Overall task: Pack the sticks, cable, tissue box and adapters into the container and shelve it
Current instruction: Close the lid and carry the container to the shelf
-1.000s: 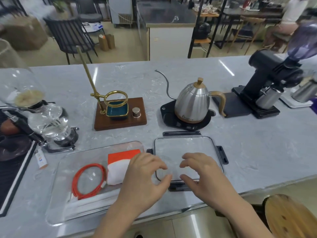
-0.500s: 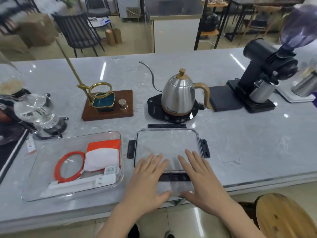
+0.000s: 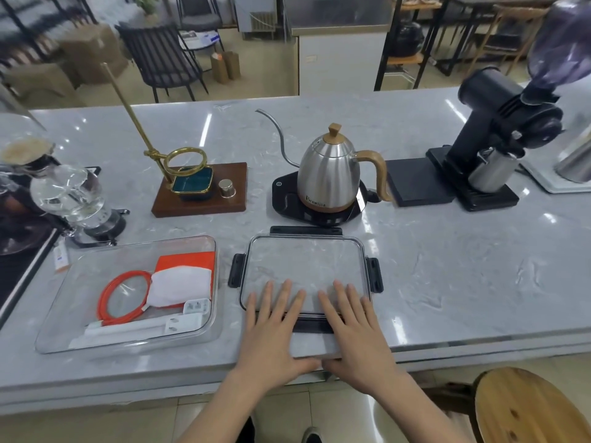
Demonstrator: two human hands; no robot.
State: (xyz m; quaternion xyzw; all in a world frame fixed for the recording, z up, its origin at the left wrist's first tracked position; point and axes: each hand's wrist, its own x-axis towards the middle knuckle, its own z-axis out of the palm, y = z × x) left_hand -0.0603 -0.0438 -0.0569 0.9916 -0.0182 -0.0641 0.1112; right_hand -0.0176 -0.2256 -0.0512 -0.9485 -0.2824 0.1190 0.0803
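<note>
A clear plastic container (image 3: 57, 327) sits on the grey counter at the front left. Inside lie a coiled orange cable (image 3: 123, 297), an orange-and-white tissue box (image 3: 182, 282), white adapters (image 3: 195, 306) and white sticks (image 3: 128, 330). To its right lies the clear lid (image 3: 303, 260) with black clips, flat on the counter. My left hand (image 3: 275, 334) and my right hand (image 3: 355, 330) rest flat on the lid's near edge, fingers straight and spread, thumbs at the counter's front edge.
Behind the lid stands a steel gooseneck kettle (image 3: 329, 177) on a black base. A wooden pour-over stand (image 3: 200, 193) is behind the container, a glass siphon brewer (image 3: 73, 199) at left, a black grinder (image 3: 492, 145) at right. A wooden stool (image 3: 527, 410) stands below.
Both hands went from hovering with curled fingers to lying flat on the lid's near edge. The view shifted, so the lid and container appear further left and higher.
</note>
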